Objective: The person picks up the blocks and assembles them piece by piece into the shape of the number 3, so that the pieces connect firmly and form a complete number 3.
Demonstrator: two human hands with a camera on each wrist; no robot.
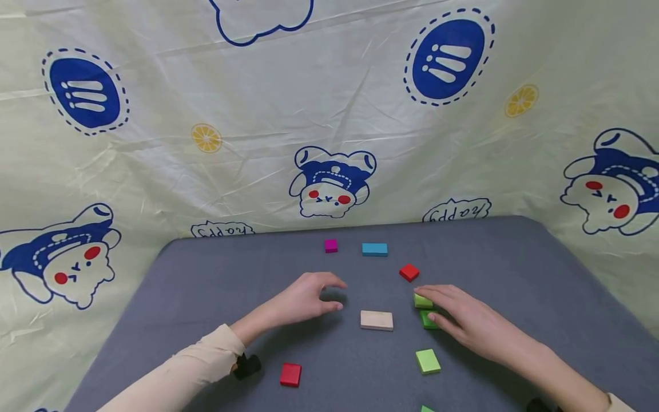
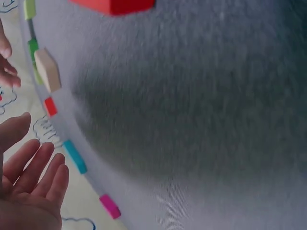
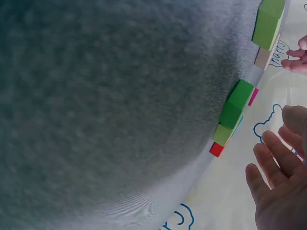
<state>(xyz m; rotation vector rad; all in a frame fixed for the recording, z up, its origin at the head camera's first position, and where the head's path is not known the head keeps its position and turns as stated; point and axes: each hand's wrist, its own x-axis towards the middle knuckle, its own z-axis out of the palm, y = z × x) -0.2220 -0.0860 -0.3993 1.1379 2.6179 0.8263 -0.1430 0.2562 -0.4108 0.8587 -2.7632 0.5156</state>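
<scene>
My left hand (image 1: 304,294) hovers left of a pale wooden block (image 1: 376,320), its fingers bent loosely with nothing between them. In the left wrist view the same hand (image 2: 33,187) shows its palm and spread thumb. The right hand (image 1: 473,320) hangs over the right side, its fingertips overlapping a yellow-green block (image 1: 423,301) and a darker green block (image 1: 429,320). From the right wrist view, this hand (image 3: 283,177) has extended fingers and holds nothing; the dark green block (image 3: 236,104) lies on the table beyond it.
On the grey table (image 1: 231,269) are a magenta block (image 1: 331,246), a blue block (image 1: 374,249) and a red block (image 1: 409,272) towards the back. Nearer lie another red block (image 1: 290,375) and a light green block (image 1: 428,361). A printed curtain (image 1: 257,97) hangs behind.
</scene>
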